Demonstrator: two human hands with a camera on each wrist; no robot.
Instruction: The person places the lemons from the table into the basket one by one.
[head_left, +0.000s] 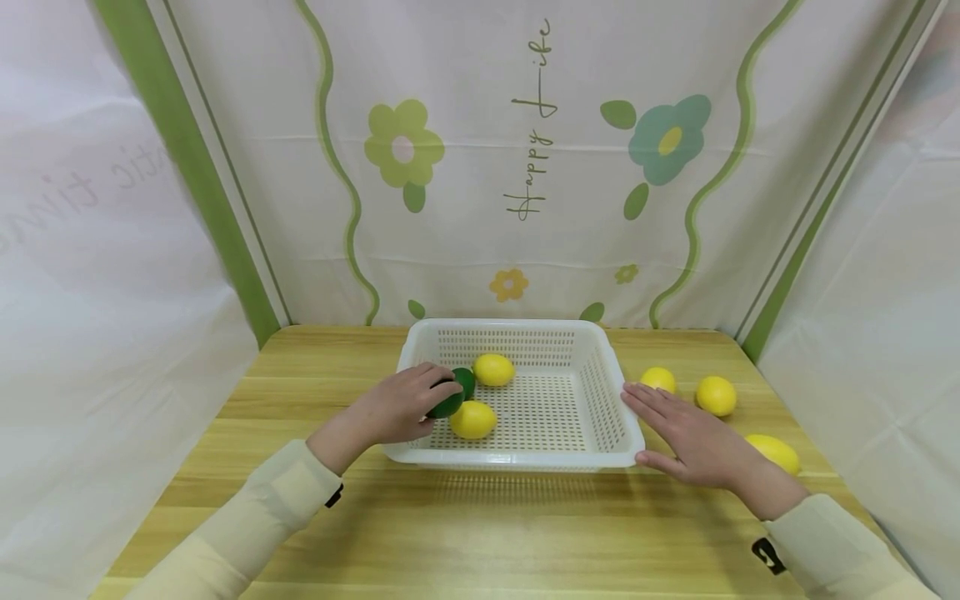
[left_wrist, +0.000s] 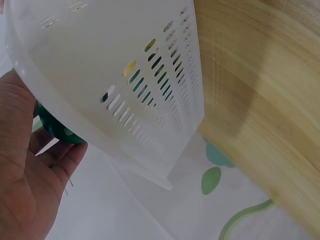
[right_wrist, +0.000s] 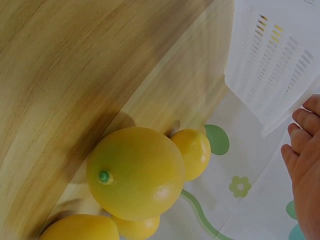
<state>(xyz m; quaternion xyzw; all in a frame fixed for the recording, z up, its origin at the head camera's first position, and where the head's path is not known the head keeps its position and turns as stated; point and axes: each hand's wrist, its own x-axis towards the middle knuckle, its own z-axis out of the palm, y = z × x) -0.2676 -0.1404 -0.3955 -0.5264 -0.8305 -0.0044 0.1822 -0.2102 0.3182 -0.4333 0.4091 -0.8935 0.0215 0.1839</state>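
Observation:
A white plastic basket (head_left: 517, 459) with slotted walls stands on the wooden table. My left hand (head_left: 401, 406) reaches over its left rim and grips a dark green round fruit (head_left: 447, 405) between thumb and fingers. In the left wrist view, this green fruit (left_wrist: 57, 127) shows partly behind the basket rim. A second dark green fruit (head_left: 465, 381) lies inside, half hidden. Two lemons (head_left: 474, 420) lie near them in the basket. My right hand (head_left: 693, 437) has its fingers extended, fingertips at the basket's right rim; the right wrist view shows those fingers (right_wrist: 305, 131) beside the wall.
Right of the basket, three yellow fruits lie on the table: one behind my right fingers (head_left: 657, 379), a round one (head_left: 716, 396) and a longer one (head_left: 774, 454) near my wrist. A flowered white curtain (head_left: 465, 242) closes off the back and both sides.

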